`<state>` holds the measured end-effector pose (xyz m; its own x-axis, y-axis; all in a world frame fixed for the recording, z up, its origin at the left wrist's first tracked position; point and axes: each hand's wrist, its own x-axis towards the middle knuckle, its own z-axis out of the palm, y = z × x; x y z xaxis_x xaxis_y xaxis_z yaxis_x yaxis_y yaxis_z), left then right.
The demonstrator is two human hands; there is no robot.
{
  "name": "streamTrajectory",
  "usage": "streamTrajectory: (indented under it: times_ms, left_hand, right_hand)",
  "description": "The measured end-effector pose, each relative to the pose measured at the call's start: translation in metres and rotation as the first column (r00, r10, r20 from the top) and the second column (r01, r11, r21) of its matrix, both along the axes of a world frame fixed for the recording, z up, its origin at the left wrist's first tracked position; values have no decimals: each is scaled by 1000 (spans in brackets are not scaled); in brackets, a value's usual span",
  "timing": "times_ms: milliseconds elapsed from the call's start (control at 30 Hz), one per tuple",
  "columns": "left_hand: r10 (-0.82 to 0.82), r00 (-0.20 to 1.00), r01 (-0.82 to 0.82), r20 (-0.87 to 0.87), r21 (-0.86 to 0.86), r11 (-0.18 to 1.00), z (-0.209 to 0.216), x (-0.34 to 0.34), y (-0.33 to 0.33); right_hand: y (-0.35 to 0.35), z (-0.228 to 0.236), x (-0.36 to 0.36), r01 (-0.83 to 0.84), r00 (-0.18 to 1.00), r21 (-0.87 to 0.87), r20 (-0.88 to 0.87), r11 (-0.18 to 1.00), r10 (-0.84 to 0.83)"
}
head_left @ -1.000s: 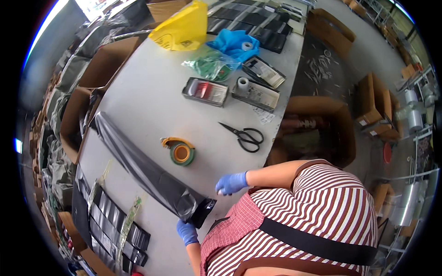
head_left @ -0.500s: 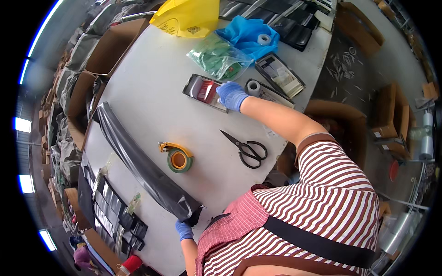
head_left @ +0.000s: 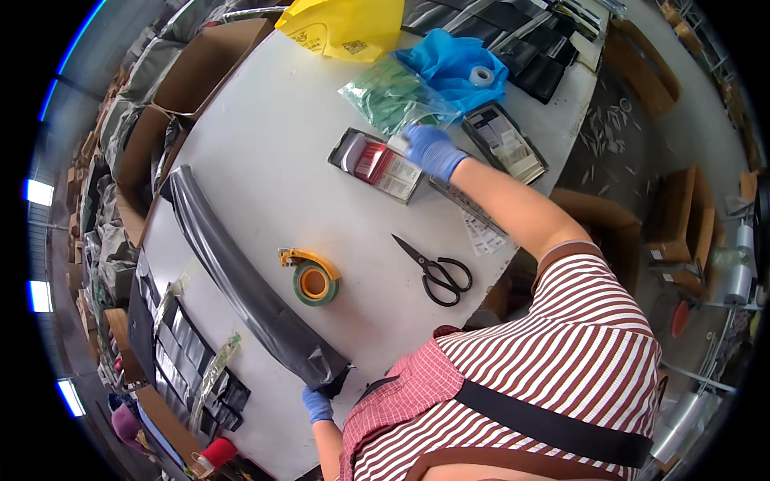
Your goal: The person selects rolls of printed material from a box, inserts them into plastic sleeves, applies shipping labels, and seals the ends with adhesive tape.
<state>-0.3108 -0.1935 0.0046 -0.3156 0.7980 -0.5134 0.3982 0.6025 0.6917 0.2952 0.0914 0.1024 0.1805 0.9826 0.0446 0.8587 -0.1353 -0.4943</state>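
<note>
A long black plastic-wrapped bundle [head_left: 253, 280] lies slantwise on the table. My left hand [head_left: 318, 406], in a blue glove, is closed at its near end, with the fingertips partly hidden under the plastic. Also gloved in blue, my right hand [head_left: 433, 152] is over the far side of a black tray [head_left: 337, 163] of red and white labels. Its fingers are pinched at a small white piece [head_left: 399, 144] that I cannot make out clearly. A second tray [head_left: 473, 204] is mostly hidden under my right hand and forearm.
Black-handled scissors [head_left: 439, 276] and a yellow tape dispenser [head_left: 313, 280] lie mid-table. Beyond are a clear bag of green material [head_left: 393, 92], a blue bag [head_left: 441, 64], a yellow bag [head_left: 345, 28] and another tray [head_left: 509, 148]. Flat black packages [head_left: 188, 353] lie at left; cardboard boxes flank the table.
My right hand has lifted away from the tray of red labels and shifted right, with a small white piece now showing at its fingers. My left hand stays at the bundle's end.
</note>
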Motion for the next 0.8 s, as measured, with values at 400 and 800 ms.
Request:
streamTrajectory:
  times_ms: [400, 800]
  left_hand:
    - [58, 997, -58, 46, 3, 998, -8, -5, -2]
    - [-7, 1000, 7, 23, -5, 1000, -27, -38, 0]
  right_hand:
    - [61, -65, 81, -67, 915, -278, 365, 958, 170]
    - [39, -31, 82, -25, 975, -143, 215, 989, 55]
